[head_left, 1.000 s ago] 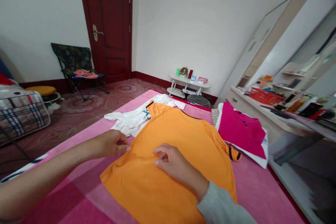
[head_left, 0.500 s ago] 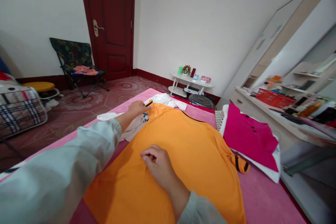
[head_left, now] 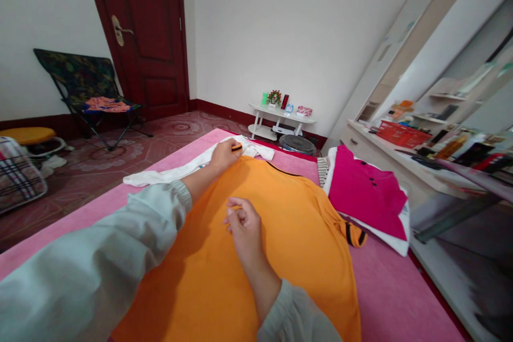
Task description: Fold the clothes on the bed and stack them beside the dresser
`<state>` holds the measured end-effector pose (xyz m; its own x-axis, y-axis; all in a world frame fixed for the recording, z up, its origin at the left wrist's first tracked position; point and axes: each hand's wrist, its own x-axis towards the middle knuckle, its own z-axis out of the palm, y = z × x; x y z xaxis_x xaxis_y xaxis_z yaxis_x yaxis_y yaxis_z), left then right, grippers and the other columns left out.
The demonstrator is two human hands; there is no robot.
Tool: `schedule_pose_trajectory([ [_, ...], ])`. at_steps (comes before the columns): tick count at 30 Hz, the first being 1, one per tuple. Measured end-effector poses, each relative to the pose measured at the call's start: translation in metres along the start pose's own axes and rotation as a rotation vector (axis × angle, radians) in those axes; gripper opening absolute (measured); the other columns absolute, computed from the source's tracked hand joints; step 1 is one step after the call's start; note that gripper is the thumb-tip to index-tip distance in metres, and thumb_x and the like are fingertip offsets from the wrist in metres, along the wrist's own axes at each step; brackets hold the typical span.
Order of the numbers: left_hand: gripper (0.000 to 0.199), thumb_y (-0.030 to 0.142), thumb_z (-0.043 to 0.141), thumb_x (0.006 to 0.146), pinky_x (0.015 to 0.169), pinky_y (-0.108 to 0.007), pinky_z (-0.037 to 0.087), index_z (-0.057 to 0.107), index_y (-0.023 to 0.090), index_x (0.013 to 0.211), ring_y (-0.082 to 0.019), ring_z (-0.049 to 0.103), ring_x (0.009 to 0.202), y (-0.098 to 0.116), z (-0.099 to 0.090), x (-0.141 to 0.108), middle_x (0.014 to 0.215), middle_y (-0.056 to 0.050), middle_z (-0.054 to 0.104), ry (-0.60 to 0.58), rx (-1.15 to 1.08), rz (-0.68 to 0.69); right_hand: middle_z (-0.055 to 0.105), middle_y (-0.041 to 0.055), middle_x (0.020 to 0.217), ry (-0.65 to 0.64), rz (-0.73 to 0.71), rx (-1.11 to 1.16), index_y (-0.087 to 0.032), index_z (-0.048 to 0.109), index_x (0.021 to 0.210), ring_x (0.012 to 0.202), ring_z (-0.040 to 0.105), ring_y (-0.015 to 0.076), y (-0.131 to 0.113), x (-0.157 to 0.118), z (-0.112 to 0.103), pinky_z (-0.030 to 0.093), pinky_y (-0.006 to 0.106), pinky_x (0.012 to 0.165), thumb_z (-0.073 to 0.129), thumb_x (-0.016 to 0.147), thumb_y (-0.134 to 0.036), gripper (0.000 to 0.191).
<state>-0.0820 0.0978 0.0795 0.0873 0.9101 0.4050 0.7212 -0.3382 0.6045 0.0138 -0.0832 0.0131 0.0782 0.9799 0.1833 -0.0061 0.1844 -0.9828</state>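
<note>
An orange shirt [head_left: 296, 224] with black trim lies spread over the pink bed cover [head_left: 385, 288]. At the shirt's far left, my left hand [head_left: 226, 154] is closed on the black-striped sleeve end, slightly lifted. My right hand [head_left: 244, 224] is over the shirt's middle, its fingers curled together; it looks as if it pinches a bit of the orange cloth, but the fingertips are partly hidden. Beyond the left sleeve lies a white garment [head_left: 160, 175]. The shirt's other sleeve, with black stripes, rests at the right.
A folded magenta shirt [head_left: 364, 192] lies on white cloth at the right. Farther right, a dresser holds a red basket [head_left: 403, 133]. A low white stand [head_left: 280, 112], a folding chair [head_left: 84, 85] and a dark red door [head_left: 148, 26] are behind.
My left hand has brought the sleeve inward to the right, uncovering more pink bed cover at the left. My right hand has moved slightly away from me. The view has turned to the right.
</note>
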Motion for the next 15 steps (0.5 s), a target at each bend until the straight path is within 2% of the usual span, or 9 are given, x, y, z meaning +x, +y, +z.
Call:
schedule_pose_trajectory([
  [3,0.042,0.033,0.062,0.075,0.086,-0.028,0.047,0.058,0.015,0.113,-0.02,0.061,0.102,0.025,0.011,-0.03,0.115,-0.009,0.064,-0.366,-0.326,0.3,0.061,0.008,0.107,0.283,-0.04,0.031,-0.018,0.056,0.108,0.081,0.062,0.0148,0.01,0.015,-0.025,0.05,0.023,0.059,0.056,0.079,-0.033,0.033],
  [4,0.051,0.035,0.064,0.073,0.087,-0.029,0.047,0.055,0.017,0.119,-0.021,0.06,0.106,0.027,0.012,-0.043,0.123,-0.01,0.06,-0.479,-0.361,0.343,0.059,0.0096,0.111,0.359,-0.026,0.058,-0.017,0.054,0.108,0.085,0.062,0.0162,0.014,0.02,-0.034,0.052,0.024,0.061,0.058,0.076,-0.035,0.036],
  [6,0.059,0.035,0.065,0.072,0.09,-0.032,0.046,0.051,0.017,0.126,-0.023,0.058,0.11,0.022,0.006,-0.069,0.131,-0.012,0.055,-0.592,-0.305,0.344,0.054,0.0125,0.119,0.468,0.02,0.138,-0.017,0.052,0.108,0.093,0.061,0.0191,0.023,0.029,-0.048,0.054,0.028,0.066,0.063,0.07,-0.037,0.044],
  [8,0.057,0.034,0.063,0.072,0.091,-0.033,0.045,0.052,0.016,0.126,-0.023,0.059,0.106,0.007,-0.009,-0.094,0.127,-0.013,0.057,-0.579,-0.154,0.295,0.049,0.0134,0.125,0.509,0.046,0.208,-0.018,0.051,0.109,0.1,0.06,0.021,0.029,0.034,-0.055,0.055,0.03,0.07,0.065,0.065,-0.037,0.05],
  [10,0.055,0.035,0.062,0.073,0.087,-0.032,0.046,0.054,0.017,0.123,-0.022,0.061,0.098,-0.011,-0.032,-0.116,0.117,-0.011,0.063,-0.524,0.0,0.233,0.047,0.0125,0.128,0.499,0.038,0.221,-0.02,0.051,0.11,0.104,0.059,0.0215,0.03,0.036,-0.057,0.055,0.03,0.071,0.065,0.063,-0.034,0.051],
  [12,0.049,0.039,0.063,0.072,0.078,-0.029,0.046,0.057,0.021,0.117,-0.021,0.062,0.09,-0.025,-0.059,-0.137,0.105,-0.006,0.066,-0.484,0.118,0.15,0.049,0.011,0.126,0.46,0.051,0.176,-0.02,0.053,0.109,0.103,0.059,0.0214,0.026,0.036,-0.058,0.056,0.028,0.068,0.064,0.061,-0.032,0.051],
  [15,0.036,0.043,0.063,0.071,0.062,-0.025,0.04,0.06,0.024,0.102,-0.017,0.06,0.074,-0.037,-0.099,-0.166,0.085,0.0,0.066,-0.529,0.226,0.017,0.054,0.0096,0.119,0.401,0.161,0.073,-0.021,0.058,0.108,0.097,0.06,0.0215,0.014,0.039,-0.065,0.055,0.026,0.059,0.065,0.059,-0.03,0.051],
])
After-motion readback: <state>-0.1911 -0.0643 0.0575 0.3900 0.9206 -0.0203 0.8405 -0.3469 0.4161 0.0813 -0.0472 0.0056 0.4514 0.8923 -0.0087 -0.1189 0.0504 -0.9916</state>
